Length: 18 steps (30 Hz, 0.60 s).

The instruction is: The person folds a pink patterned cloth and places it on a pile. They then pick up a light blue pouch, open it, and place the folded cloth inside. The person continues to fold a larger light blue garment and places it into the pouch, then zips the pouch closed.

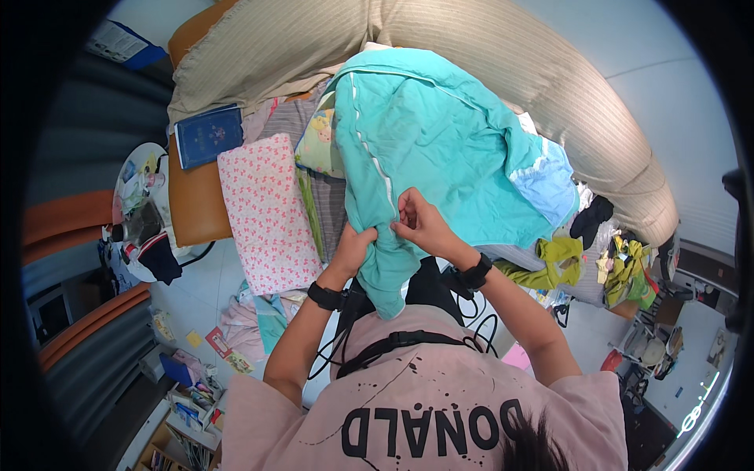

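A turquoise zippered cloth cover (436, 141) lies spread over the sofa before me, its near end hanging down toward my lap. A white zipper (366, 147) runs along its left part. My left hand (358, 247) grips the bunched fabric just below and left of the zipper's near end. Beside it, my right hand (419, 222) pinches the cover at the zipper's near end between thumb and fingers; whether a zipper pull is there is hidden. At the cover's right corner shows a light blue panel (545, 176).
A folded pink-patterned cloth (268, 212) and a blue book (209, 135) lie to the left on the sofa (197, 200). Olive-green clothing (556, 262) and black socks (591, 219) are at the right. Black cables (486, 329) hang near my waist. A cluttered round table (141, 176) stands far left.
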Each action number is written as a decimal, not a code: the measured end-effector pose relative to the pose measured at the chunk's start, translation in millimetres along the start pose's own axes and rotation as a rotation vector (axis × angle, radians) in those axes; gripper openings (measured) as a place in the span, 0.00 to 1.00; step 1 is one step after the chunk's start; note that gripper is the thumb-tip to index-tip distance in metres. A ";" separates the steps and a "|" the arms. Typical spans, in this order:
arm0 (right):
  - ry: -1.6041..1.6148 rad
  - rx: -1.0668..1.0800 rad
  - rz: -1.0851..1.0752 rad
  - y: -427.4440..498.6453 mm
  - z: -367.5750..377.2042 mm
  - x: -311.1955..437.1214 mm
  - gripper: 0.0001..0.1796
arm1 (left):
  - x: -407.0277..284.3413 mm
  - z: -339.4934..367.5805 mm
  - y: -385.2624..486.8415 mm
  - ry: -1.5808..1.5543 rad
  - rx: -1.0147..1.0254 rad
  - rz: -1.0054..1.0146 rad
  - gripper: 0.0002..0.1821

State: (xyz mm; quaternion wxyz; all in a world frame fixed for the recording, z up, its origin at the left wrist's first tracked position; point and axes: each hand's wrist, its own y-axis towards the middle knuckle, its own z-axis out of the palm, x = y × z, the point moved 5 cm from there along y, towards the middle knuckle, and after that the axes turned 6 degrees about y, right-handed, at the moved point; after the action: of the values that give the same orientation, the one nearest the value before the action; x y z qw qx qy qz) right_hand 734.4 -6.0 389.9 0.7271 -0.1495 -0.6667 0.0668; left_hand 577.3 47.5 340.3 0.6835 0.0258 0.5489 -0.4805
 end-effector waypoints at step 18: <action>0.167 -0.023 0.090 -14.3 -11.1 -29.6 0.08 | -24.6 14.6 -12.8 0.586 0.037 0.207 0.18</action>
State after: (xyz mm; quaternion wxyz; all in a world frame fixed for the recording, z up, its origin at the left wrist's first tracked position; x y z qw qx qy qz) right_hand 740.9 -29.8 365.5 0.7746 -0.1926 -0.5972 0.0789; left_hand 580.7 47.8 371.4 0.5407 0.2315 0.7083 -0.3904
